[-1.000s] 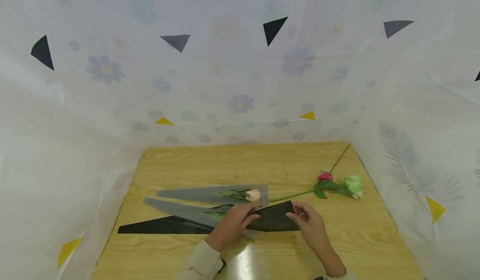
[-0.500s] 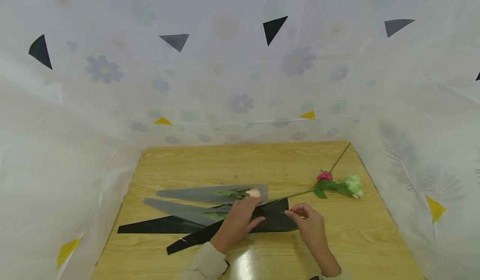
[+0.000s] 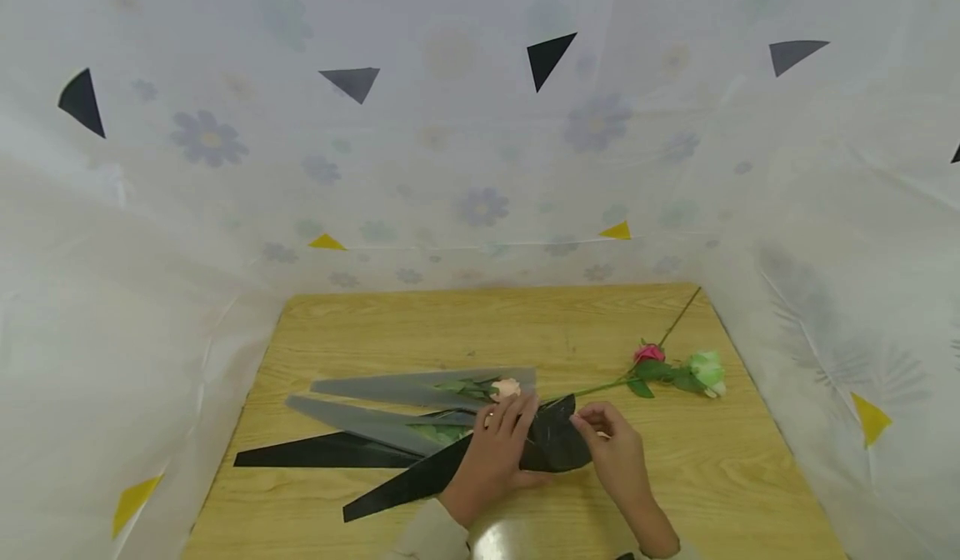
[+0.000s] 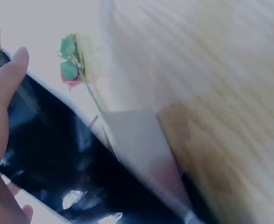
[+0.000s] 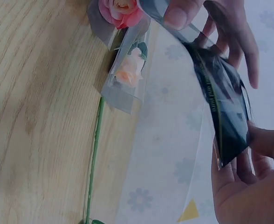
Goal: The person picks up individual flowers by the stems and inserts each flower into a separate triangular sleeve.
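A glossy black flower sleeve (image 3: 405,483) lies slantwise between the hands, its wide mouth to the right and narrow end to the lower left. The left hand (image 3: 491,460) holds it near the wide part, fingers across the top and thumb along the near side. At the mouth, the right hand (image 3: 618,452) pinches the sleeve's edge between thumb and fingers. The right wrist view shows this pinch and light lettering along the black sleeve (image 5: 223,102). What lies inside the sleeve cannot be seen.
Behind the hands, a peach rose (image 3: 506,389) lies in a greyish clear sleeve (image 3: 360,387). Another clear sleeve (image 3: 322,411) and a second black sleeve (image 3: 315,450) lie to the left. A red rose (image 3: 649,352) and a pale green rose (image 3: 706,368) lie at the right.
The black sleeve's narrow end has swung out toward the lower left. The left hand has shifted its hold, fingers now across the sleeve. The right hand stays at the mouth, which looks more bulged.
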The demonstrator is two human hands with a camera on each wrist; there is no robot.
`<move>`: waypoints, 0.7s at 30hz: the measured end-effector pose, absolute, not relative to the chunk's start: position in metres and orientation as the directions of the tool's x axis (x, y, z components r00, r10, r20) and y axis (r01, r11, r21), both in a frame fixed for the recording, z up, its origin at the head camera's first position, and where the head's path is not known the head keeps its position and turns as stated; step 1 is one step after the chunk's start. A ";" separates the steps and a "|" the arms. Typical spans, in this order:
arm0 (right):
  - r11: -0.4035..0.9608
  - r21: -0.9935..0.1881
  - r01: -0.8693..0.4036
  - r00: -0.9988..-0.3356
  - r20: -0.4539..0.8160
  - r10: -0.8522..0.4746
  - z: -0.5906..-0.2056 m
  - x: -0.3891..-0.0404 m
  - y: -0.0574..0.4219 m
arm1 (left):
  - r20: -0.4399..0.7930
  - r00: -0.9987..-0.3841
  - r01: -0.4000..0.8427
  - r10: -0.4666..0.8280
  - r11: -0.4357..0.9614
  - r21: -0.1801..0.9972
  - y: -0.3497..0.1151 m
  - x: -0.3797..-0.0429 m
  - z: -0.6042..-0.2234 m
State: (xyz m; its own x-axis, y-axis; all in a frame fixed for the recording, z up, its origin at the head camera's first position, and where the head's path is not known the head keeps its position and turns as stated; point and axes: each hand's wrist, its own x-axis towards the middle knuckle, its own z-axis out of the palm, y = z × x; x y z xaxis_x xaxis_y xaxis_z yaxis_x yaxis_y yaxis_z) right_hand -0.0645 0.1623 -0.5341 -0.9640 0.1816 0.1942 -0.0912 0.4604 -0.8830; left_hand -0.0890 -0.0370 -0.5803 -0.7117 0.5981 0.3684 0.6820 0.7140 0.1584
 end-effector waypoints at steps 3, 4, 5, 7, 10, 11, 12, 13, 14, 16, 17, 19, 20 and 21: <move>0.453 -0.887 -0.089 -0.961 0.196 0.195 -0.532 -0.064 0.162 | 0.379 -0.711 0.676 0.593 0.725 0.133 -0.034 -0.086 -0.582; 0.455 -0.886 -0.095 -0.962 0.199 0.187 -0.532 -0.064 0.163 | 0.388 -0.708 0.676 0.590 0.725 0.132 -0.033 -0.085 -0.583; 0.452 -0.886 -0.101 -0.964 0.200 0.177 -0.532 -0.064 0.163 | 0.397 -0.706 0.675 0.586 0.726 0.130 -0.033 -0.085 -0.583; 0.454 -0.884 -0.114 -0.967 0.203 0.153 -0.532 -0.064 0.163 | 0.415 -0.701 0.675 0.580 0.727 0.125 -0.032 -0.083 -0.584; 0.486 -0.862 -0.142 -0.965 0.229 0.124 -0.532 -0.064 0.164 | 0.442 -0.694 0.677 0.568 0.723 0.135 -0.031 -0.082 -0.586; 0.495 -0.855 -0.154 -0.963 0.241 0.118 -0.531 -0.064 0.164 | 0.443 -0.695 0.677 0.566 0.724 0.136 -0.030 -0.082 -0.587; 0.504 -0.849 -0.160 -0.962 0.250 0.114 -0.531 -0.063 0.164 | 0.440 -0.695 0.677 0.568 0.724 0.136 -0.030 -0.081 -0.588; 0.513 -0.842 -0.165 -0.960 0.256 0.111 -0.530 -0.063 0.164 | 0.435 -0.697 0.675 0.570 0.726 0.132 -0.029 -0.081 -0.588; 0.517 -0.839 -0.169 -0.960 0.260 0.107 -0.530 -0.063 0.164 | 0.434 -0.697 0.676 0.571 0.724 0.134 -0.029 -0.080 -0.589; 0.512 -0.843 -0.164 -0.963 0.249 0.101 -0.529 -0.062 0.164 | 0.437 -0.700 0.672 0.565 0.728 0.137 -0.028 -0.079 -0.591; 0.504 -0.850 -0.153 -0.967 0.233 0.100 -0.528 -0.062 0.164 | 0.441 -0.701 0.670 0.560 0.729 0.140 -0.028 -0.079 -0.591; 0.502 -0.856 -0.122 -0.975 0.199 0.103 -0.527 -0.062 0.165 | 0.449 -0.705 0.663 0.549 0.735 0.142 -0.028 -0.079 -0.592; 0.510 -0.854 -0.103 -0.977 0.183 0.110 -0.527 -0.061 0.164 | 0.455 -0.705 0.662 0.544 0.735 0.148 -0.028 -0.080 -0.591; 0.519 -0.851 -0.083 -0.978 0.169 0.121 -0.526 -0.061 0.164 | 0.458 -0.705 0.661 0.542 0.736 0.146 -0.028 -0.080 -0.591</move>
State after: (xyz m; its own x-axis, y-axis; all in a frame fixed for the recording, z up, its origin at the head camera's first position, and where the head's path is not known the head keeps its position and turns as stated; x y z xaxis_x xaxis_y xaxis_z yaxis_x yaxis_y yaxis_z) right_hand -0.0610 0.1644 -0.5257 -0.9781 0.1207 0.1695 -0.0835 0.5186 -0.8509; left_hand -0.0805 -0.0282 -0.5909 -0.7045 0.5421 0.4580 0.6613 0.7357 0.1464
